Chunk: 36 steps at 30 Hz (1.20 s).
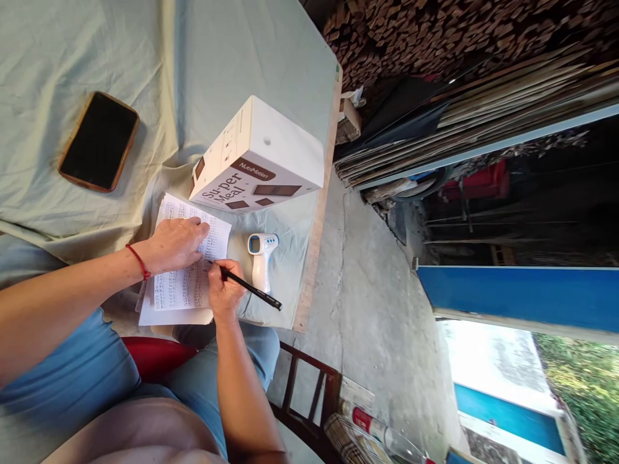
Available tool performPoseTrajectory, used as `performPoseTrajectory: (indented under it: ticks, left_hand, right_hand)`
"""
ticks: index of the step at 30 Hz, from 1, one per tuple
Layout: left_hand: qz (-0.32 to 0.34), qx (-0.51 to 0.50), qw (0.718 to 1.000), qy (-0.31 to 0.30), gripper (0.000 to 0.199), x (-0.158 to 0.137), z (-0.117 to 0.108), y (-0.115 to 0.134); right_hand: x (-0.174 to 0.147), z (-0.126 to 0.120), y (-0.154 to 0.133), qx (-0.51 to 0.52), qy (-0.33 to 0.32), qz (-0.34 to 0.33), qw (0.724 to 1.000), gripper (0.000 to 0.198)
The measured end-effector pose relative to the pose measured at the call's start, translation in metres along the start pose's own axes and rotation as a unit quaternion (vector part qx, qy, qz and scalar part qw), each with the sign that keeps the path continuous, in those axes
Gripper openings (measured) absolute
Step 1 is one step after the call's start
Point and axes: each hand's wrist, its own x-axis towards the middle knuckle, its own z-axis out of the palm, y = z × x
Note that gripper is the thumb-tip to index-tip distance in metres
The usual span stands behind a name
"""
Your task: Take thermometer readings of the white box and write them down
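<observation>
My left hand (178, 243), with a red cord at the wrist, lies flat on a sheet of paper (180, 289) covered in rows of small writing. A black pen (254, 290) is gripped in my right hand (225, 290), its tip end near my left fingers and its back end pointing to the lower right. More white paper sticks out under the written sheet at the table's near edge. Just right of my right hand lies a white and blue infrared thermometer (262, 261). Beyond the paper stands a white box (285, 148) printed "Super Meal".
A phone in a brown case (99, 142) lies on the cloth-covered table (217, 58) at the left. The table's wooden edge (314, 258) runs down on the right, with concrete floor beyond. A dark wooden chair (309, 386) stands at lower right, and stacked wood (459, 32) fills the upper right.
</observation>
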Motion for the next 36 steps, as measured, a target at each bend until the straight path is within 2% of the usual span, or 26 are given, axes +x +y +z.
performPoseTrajectory:
  ticks: [13,23,27,33,36]
  left_hand:
    - [-0.001,0.005,1.0,-0.002,0.032,0.0,-0.001,0.001]
    - [-0.004,-0.006,1.0,-0.006,0.034,-0.002,-0.004,0.002]
    - [-0.004,-0.001,1.0,-0.007,0.034,-0.003,-0.004,0.002]
    - [-0.001,0.005,1.0,-0.005,0.035,-0.002,-0.002,0.001]
    - [-0.005,0.004,1.0,-0.007,0.034,-0.001,-0.002,0.001]
  right_hand:
    - [-0.001,0.0,0.0,-0.002,0.015,-0.001,1.0,0.021]
    - [-0.002,0.001,0.009,-0.037,0.022,-0.064,0.997,0.02]
    - [-0.003,0.0,0.01,-0.05,0.021,-0.06,0.997,0.02]
    - [-0.005,0.0,0.009,-0.042,0.055,-0.045,0.997,0.021]
    - [-0.004,0.0,0.009,-0.044,0.048,-0.048,0.997,0.02]
